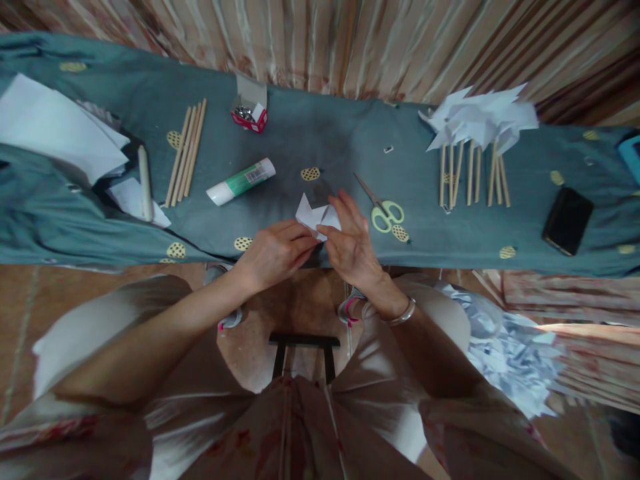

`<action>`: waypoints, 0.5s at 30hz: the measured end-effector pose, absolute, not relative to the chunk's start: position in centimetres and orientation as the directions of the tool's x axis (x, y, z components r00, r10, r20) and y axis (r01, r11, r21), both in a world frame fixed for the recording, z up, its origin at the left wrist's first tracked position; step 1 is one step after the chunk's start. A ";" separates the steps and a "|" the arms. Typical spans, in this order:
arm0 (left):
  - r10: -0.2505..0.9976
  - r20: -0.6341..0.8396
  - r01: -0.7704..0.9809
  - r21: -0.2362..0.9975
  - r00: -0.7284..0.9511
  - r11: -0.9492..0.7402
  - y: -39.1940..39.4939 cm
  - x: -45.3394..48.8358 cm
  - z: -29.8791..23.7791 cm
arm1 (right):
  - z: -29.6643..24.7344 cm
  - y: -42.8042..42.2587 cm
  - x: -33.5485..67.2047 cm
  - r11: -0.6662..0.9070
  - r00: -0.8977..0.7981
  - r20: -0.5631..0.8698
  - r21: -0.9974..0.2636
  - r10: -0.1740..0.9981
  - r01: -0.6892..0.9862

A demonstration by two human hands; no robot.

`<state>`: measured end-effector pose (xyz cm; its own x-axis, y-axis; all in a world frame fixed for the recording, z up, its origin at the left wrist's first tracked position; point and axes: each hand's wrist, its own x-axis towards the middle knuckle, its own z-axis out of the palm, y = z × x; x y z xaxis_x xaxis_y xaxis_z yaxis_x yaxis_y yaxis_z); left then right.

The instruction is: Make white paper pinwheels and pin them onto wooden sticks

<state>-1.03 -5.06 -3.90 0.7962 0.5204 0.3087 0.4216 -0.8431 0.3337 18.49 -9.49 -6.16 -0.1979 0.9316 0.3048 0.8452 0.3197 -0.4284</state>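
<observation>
A small piece of folded white paper (313, 215) lies near the front edge of the table with the teal cloth (320, 140). My left hand (274, 252) pinches its lower left part, fingers pressed together. My right hand (351, 241) presses on the paper's right side, with its fingers partly stretched over it. A bracelet sits on my right wrist. Both hands touch the same paper.
Yellow-handled scissors (383, 210) lie just right of my hands. A glue stick (241, 181), a bundle of wooden sticks (186, 153) and a small red box of pins (249, 115) lie to the left. White sheets (55, 127) at far left. Paper pinwheels on sticks (475, 143) and a black phone (567, 220) at right. Paper scraps (510, 353) on the floor.
</observation>
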 end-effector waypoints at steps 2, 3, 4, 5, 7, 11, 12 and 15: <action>0.554 0.319 0.441 0.362 0.769 -0.821 -4.6 -1.4 -3.5 | -6.4 -9.4 18.5 0.322 -0.199 0.303 -0.438 0.932 0.839; 0.580 0.322 0.461 0.376 0.748 -0.803 -4.3 -1.6 -3.3 | -6.5 -9.4 18.5 0.325 -0.200 0.305 -0.444 0.931 0.835; 0.615 0.318 0.490 0.393 0.722 -0.778 -3.9 -1.7 -3.3 | -6.6 -9.4 18.5 0.328 -0.200 0.309 -0.450 0.930 0.831; 0.648 0.311 0.517 0.410 0.695 -0.751 -3.5 -1.8 -3.3 | -6.6 -9.3 18.5 0.330 -0.201 0.310 -0.455 0.929 0.827; 0.696 0.284 0.551 0.448 0.659 -0.704 -2.6 -1.8 -3.6 | -6.6 -9.4 18.4 0.329 -0.202 0.301 -0.467 0.932 0.821; 0.721 0.232 0.533 0.537 0.653 -0.654 -1.5 -1.4 -4.5 | -6.1 -9.5 18.3 0.305 -0.194 0.269 -0.472 0.943 0.827; 0.724 0.221 0.525 0.558 0.653 -0.643 -1.4 -1.3 -4.6 | -5.9 -9.5 18.3 0.303 -0.195 0.266 -0.466 0.944 0.831; 0.739 0.190 0.508 0.616 0.646 -0.602 -1.3 -1.0 -4.6 | -5.4 -9.5 18.3 0.304 -0.202 0.260 -0.456 0.944 0.837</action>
<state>-0.95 -1.28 -4.60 0.6459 0.7394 0.1901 0.5080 -0.6021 0.6159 18.33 -9.53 -5.44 -0.2021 0.9443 0.2596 0.8366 0.3042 -0.4556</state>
